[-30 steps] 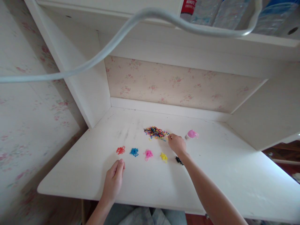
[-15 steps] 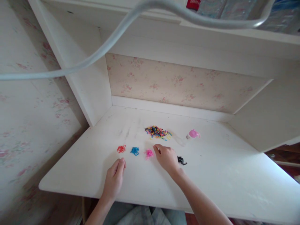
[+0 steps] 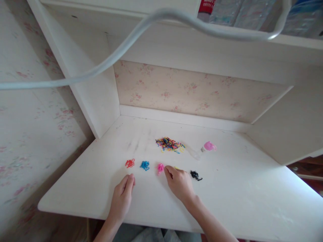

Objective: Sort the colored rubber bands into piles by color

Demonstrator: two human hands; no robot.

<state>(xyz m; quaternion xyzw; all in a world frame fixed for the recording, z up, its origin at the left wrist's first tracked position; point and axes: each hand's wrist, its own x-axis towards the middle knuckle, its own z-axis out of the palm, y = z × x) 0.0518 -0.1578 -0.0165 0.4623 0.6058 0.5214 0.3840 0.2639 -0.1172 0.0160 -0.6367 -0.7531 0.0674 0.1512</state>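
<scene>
My left hand (image 3: 123, 195) is closed in a loose fist on the near side of the table, just below a small pile of red rubber bands (image 3: 130, 163). What it holds, if anything, is hidden. My right hand (image 3: 180, 183) is pinched, its fingertips beside the pile of pink rubber bands (image 3: 160, 168); anything between them is too small to make out. Between the red and pink piles lies a blue pile (image 3: 144, 165). A bit of yellow (image 3: 177, 167) shows behind my right hand, and a black pile (image 3: 195, 175) sits to its right.
A larger mixed heap of coloured bands (image 3: 168, 144) lies farther back. Right of it are a clear plastic bag (image 3: 193, 153) and a pink item (image 3: 209, 146). A pale cable (image 3: 121, 48) crosses overhead. Plastic bottles (image 3: 224, 11) stand on the shelf above the white table (image 3: 242, 191).
My right hand has come toward me, down beside the pink pile, uncovering more of the black pile and some yellow. My left hand stays closed in nearly the same place. The view has tilted slightly.
</scene>
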